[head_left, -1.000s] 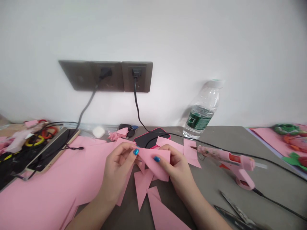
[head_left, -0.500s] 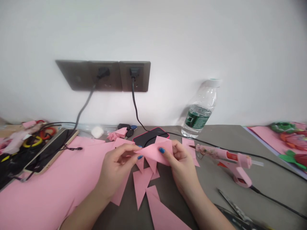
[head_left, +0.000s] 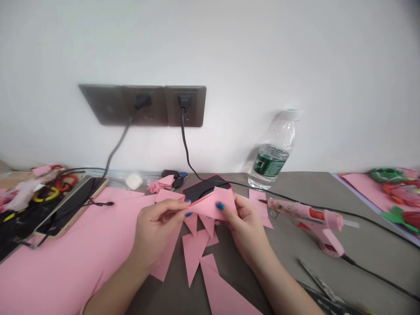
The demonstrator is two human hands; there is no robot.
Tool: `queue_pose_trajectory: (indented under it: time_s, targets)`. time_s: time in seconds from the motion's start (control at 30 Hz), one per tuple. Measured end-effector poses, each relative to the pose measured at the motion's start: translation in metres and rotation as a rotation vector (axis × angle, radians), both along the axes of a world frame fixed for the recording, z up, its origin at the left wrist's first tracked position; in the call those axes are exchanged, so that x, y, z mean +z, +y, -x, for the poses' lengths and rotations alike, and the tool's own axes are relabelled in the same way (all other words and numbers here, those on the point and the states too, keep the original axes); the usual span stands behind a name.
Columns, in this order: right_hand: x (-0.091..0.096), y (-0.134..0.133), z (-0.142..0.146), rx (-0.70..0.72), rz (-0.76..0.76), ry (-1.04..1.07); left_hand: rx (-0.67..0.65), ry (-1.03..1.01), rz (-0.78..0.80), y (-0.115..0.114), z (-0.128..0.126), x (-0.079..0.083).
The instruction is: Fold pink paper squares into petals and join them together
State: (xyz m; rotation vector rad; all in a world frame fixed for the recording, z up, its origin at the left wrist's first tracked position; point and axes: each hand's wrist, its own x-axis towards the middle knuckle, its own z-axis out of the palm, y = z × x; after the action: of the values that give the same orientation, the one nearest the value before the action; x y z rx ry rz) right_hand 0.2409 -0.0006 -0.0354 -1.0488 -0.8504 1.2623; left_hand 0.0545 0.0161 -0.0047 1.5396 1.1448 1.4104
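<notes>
A folded piece of pink paper (head_left: 210, 204) is held between my two hands above the table. My left hand (head_left: 159, 225) pinches its pointed left tip between thumb and fingers. On the other side, my right hand (head_left: 244, 225) grips the wider end, thumb on the front face and fingers behind, partly hidden. Cut pink paper pieces (head_left: 194, 249), several of them pointed, lie below and around the hands. Under my left forearm spreads a large pink sheet (head_left: 82, 245).
A pink glue gun (head_left: 315, 216) lies on the right, with scissors (head_left: 323, 282) nearer me. Behind stand a water bottle (head_left: 272, 153) and a dark phone with a pink edge (head_left: 197, 189). Another phone (head_left: 70, 205) and cables lie left. Paper flowers (head_left: 400, 188) sit far right.
The folded paper has turned slightly in my hands, its upper fold now showing as a narrow gap. My left hand has shifted a little to the left; both hands keep their grip.
</notes>
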Motion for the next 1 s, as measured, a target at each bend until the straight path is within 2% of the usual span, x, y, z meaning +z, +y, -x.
queue_pose_trajectory:
  time_s: [0.23,0.7,1.0]
  targets:
    - [0.0011,0.0012,-0.0019,-0.095,-0.091,-0.116,-0.037,-0.062,0.108,-0.0001,-0.0023,-0.0006]
    - [0.0009,0.0005,-0.0008,-0.118,-0.092,-0.030,-0.029,-0.065,0.099,-0.0029,-0.0016,0.0014]
    - [0.0012,0.0000,-0.0037,-0.237,-0.166,-0.218,-0.100,-0.265,0.396,-0.0021,-0.0071,0.0010]
